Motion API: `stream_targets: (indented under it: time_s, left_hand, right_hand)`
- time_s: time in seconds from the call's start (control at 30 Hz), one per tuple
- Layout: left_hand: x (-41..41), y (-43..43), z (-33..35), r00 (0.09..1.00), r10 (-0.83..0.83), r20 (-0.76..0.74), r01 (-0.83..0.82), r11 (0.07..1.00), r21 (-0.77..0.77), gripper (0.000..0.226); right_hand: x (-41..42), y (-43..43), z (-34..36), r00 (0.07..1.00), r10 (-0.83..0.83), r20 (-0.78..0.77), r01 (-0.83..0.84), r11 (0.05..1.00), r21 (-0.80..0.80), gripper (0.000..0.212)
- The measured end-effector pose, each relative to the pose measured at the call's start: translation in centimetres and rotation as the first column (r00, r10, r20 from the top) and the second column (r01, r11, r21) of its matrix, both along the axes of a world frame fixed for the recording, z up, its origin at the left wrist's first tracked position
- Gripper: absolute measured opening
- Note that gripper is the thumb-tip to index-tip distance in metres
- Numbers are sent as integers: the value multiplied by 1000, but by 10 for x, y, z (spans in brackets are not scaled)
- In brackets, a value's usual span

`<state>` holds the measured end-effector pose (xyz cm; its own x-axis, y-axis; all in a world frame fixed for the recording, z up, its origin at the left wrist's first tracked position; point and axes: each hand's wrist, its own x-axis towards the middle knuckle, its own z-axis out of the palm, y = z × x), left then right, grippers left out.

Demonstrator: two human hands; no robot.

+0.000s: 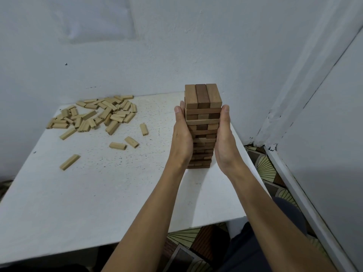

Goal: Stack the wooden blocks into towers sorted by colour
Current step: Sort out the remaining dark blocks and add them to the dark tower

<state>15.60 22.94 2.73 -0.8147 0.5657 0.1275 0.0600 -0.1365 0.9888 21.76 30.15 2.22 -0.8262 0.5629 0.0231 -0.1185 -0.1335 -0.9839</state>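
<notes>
A tall tower of brown wooden blocks [202, 99] stands at the right side of the white table [102, 193], three blocks to a layer with alternate layers crossed. My left hand [181, 134] presses flat against the tower's left face, fingers straight. Against the right face lies my right hand [224, 136], also flat with straight fingers. A loose heap of pale wooden blocks [98, 114] lies at the table's far left. Several single pale blocks are scattered nearer, one [69, 161] at the left and two [125, 144] toward the middle.
The table stands in a corner between a pale back wall and a right wall [324, 114]. Patterned floor [263, 169] shows to the right and below the table's front edge. My dark-clothed legs [255, 242] are at the bottom right.
</notes>
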Motion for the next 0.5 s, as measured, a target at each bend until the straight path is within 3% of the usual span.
stream_targets:
  time_s: [0.17, 0.37, 0.5]
  left_hand:
    - [-5, 2, -5, 1000, -6, 8, 6, 1000, -14, 82]
    - [-6, 1, -12, 999, 21, 26, -21, 1000, 8, 92]
    - [-8, -1, -22, 999, 42, 25, -42, 999, -5, 87]
  right_hand:
    - [-1, 0, 0, 1000, -7, 18, 7, 1000, 11, 98]
    - [4, 2, 2, 1000, -4, -21, 4, 1000, 2, 81]
    - [8, 3, -6, 1000, -27, 0, 27, 1000, 16, 91]
